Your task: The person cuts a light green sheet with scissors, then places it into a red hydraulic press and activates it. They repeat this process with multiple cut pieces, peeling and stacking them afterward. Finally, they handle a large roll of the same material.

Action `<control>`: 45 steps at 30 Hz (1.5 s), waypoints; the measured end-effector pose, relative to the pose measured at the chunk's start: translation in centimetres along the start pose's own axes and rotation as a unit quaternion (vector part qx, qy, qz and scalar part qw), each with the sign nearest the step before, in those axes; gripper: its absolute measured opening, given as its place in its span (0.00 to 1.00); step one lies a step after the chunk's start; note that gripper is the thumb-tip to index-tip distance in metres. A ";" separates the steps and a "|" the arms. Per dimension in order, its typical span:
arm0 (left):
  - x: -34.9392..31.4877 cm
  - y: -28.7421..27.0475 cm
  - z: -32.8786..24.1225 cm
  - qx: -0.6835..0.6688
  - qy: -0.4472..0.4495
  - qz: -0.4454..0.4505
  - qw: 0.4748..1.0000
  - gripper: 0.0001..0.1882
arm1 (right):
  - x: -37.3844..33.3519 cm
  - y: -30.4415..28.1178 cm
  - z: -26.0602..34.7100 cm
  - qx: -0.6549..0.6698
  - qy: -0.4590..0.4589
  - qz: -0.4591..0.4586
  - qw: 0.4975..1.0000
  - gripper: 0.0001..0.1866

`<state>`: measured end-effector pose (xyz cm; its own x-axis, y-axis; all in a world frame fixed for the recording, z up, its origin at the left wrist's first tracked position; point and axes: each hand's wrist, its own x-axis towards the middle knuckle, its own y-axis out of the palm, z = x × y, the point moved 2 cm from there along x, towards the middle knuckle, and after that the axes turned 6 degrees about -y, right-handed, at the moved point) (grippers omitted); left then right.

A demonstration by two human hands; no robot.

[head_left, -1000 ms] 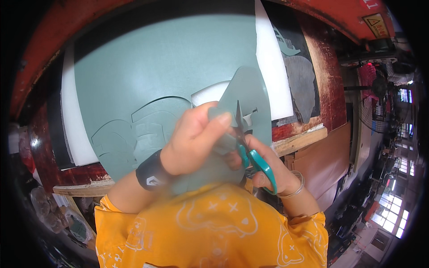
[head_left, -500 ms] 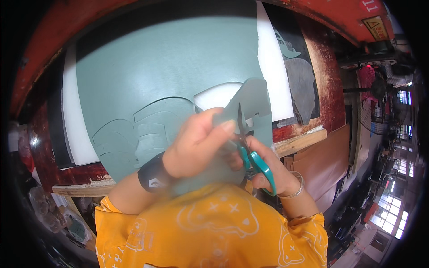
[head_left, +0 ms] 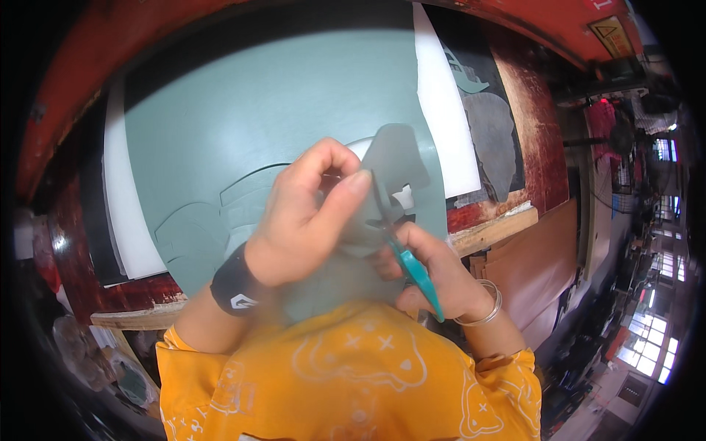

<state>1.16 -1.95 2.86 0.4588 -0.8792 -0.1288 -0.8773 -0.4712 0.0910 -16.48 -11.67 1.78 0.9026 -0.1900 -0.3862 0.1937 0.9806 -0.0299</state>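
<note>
My right hand (head_left: pixel 441 268) is closed round the teal-handled scissors (head_left: pixel 418 278), their dark blades pointing away from me along a grey-green sheet piece (head_left: pixel 397 156). That piece is curved, with a small cut-out near its middle, and is lifted above the large sheet. Against its left edge, beside the scissor tips, the thumb and bent forefinger of my left hand (head_left: pixel 298 213) pinch together. My left fingers hide part of the edge, and the piece's lower end is blurred. Below lies the large grey-green sheet (head_left: pixel 272 95), with curved shapes cut into it.
White sheeting (head_left: pixel 445 110) shows beyond the green sheet's right side. A grey offcut (head_left: pixel 491 136) and a green scrap (head_left: pixel 471 79) lie further right. A wooden rail (head_left: pixel 494 231) edges the red table; a red machine beam (head_left: pixel 507 16) crosses the far side.
My left hand has shifted slightly left, its forefinger now bent up to the thumb. The piece and scissors have moved a little left, and the scissors have turned so their handles show edge-on.
</note>
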 end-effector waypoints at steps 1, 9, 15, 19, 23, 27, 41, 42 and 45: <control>0.1 -0.2 -0.1 0.015 0.006 0.016 1.000 0.08 | 0.0 0.0 0.1 -0.014 0.007 -0.001 1.000 0.27; -1.2 0.9 1.2 -0.168 -0.018 0.011 0.986 0.07 | 0.1 1.2 0.2 -0.013 -0.058 0.007 0.998 0.27; -1.6 1.6 1.6 -0.222 -0.019 0.022 0.975 0.06 | 0.1 1.0 0.4 -0.046 -0.068 0.017 0.996 0.27; -1.8 1.9 1.9 -0.262 -0.035 0.008 0.964 0.06 | 0.2 1.2 0.5 -0.024 -0.057 0.010 0.998 0.27; -2.1 2.0 2.1 -0.300 -0.038 0.011 0.953 0.07 | 0.2 1.1 0.4 -0.023 -0.020 0.017 0.999 0.28; -1.9 1.3 2.1 -0.174 -0.023 0.009 0.984 0.07 | 0.2 0.3 0.6 -0.059 -0.026 0.028 0.998 0.29; -0.3 0.4 2.9 -0.210 -0.033 -0.082 0.974 0.08 | -0.9 -2.7 0.4 -0.095 -0.029 0.055 0.994 0.31; 0.0 -0.2 2.9 -0.226 -0.036 -0.099 0.968 0.08 | -1.3 -3.8 1.0 -0.072 -0.047 0.056 0.995 0.29; 0.2 -1.7 2.5 -0.211 -0.067 -0.097 0.970 0.09 | -1.8 -8.1 1.0 -0.109 0.091 -0.174 0.974 0.21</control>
<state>2.37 -1.15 0.22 0.5627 -0.7669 -0.3087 -0.6275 -0.6393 0.4444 -19.31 -19.31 3.68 0.7097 -0.5206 -0.4746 0.3713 0.8489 -0.3761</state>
